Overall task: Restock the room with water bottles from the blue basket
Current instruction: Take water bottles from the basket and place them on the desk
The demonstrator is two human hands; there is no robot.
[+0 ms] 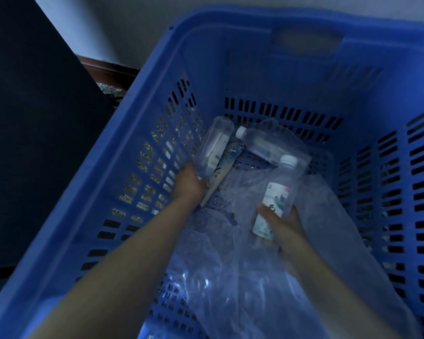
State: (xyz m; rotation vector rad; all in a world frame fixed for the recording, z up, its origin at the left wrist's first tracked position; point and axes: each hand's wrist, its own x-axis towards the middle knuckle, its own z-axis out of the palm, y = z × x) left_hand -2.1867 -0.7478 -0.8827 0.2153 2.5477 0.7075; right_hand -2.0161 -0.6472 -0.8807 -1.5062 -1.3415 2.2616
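Resting in each grip — bottles (277, 192).

A crumpled clear plastic sheet (267, 277) lay loose, catching glints of light. A flat printed packet (224, 165) rested aslant nearby. A dark panel (34, 143) stood at the left, a pale wall (123, 25) behind it.

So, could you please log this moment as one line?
left hand: holds bottle | right hand: holds bottle | third bottle: lying in basket
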